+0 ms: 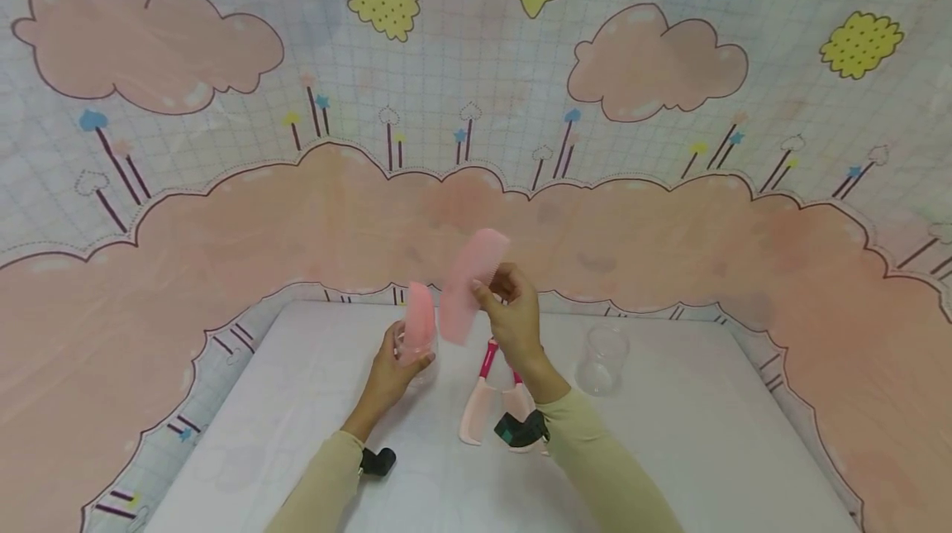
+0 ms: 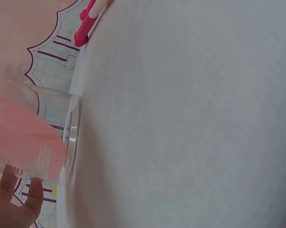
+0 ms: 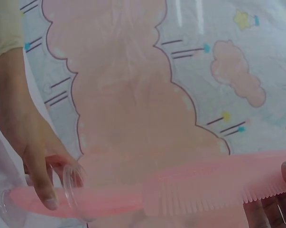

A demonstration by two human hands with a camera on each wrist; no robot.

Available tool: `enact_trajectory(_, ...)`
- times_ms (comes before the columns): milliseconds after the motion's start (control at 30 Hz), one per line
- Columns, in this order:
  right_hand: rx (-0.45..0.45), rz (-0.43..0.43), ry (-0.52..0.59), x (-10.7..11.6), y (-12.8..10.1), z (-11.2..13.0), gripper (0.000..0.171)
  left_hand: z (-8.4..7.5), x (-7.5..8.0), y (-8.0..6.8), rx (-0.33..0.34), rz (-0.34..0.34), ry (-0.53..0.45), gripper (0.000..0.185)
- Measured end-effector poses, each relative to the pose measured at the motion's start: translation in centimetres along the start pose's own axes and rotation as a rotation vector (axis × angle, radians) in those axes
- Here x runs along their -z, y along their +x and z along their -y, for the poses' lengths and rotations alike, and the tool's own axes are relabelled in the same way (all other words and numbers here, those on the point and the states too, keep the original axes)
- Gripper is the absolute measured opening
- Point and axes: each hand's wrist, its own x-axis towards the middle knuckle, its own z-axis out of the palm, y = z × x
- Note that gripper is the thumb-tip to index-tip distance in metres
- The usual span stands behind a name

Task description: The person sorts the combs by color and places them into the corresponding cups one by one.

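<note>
In the head view, my left hand grips a clear plastic jar with a pink comb standing in it and rising above its rim. My right hand pinches a second pink comb between thumb and fingers, raised just right of the jar. The right wrist view shows this held comb with its teeth downward, one end close to or overlapping the comb in the jar. In the left wrist view, left fingers lie against the jar, whose base is near the white table.
Pale pink pieces with magenta ends lie on the white table, partly hidden below my right forearm. Another clear jar stands to the right. A cloud-patterned sheet hangs behind the table.
</note>
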Motion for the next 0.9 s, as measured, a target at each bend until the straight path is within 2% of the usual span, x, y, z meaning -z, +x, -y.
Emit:
enact_trajectory(467,-0.021,-0.026,-0.004,-2.4,0.5,-2.2,0.024,0.0,0.0,0.0,-0.008,0.004,-0.010,0.088)
enact_trajectory(700,0.017,-0.055,-0.037,-3.8,0.0,-0.5,0.018,-0.1,0.0,0.0,-0.001,-0.004,0.000,0.087)
enact_trajectory(900,0.015,-0.070,-0.055,-4.5,-0.1,-1.1,0.018,-0.1,0.0,0.0,0.003,-0.004,-0.006,0.088)
